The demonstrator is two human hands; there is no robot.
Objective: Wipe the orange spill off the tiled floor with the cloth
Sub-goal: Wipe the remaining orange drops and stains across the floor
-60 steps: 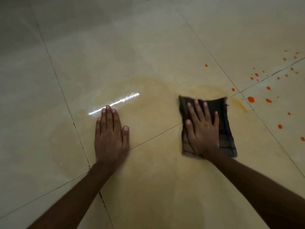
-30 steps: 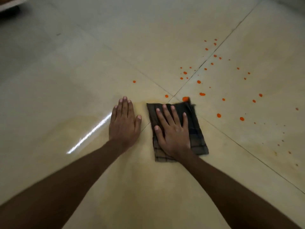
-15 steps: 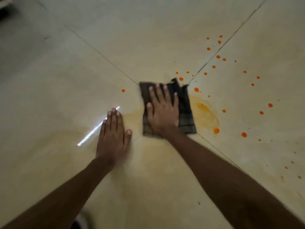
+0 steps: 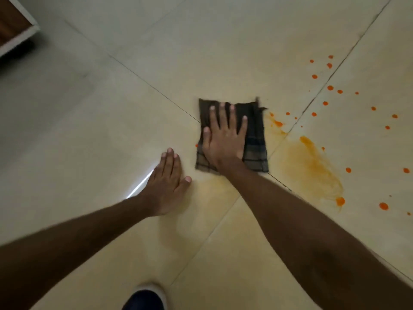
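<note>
Shifted left, cloth (image 4: 254,139) lies beneath flat right hand (image 4: 223,139).

Cloth (image 4: 254,139) lies left of spill (image 4: 310,166).

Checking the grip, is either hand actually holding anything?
Neither grips; the right hand presses flat on the cloth's middle, the left hand flat on the floor.

Dim, soft focus, floor glare (image 4: 140,184)
</note>
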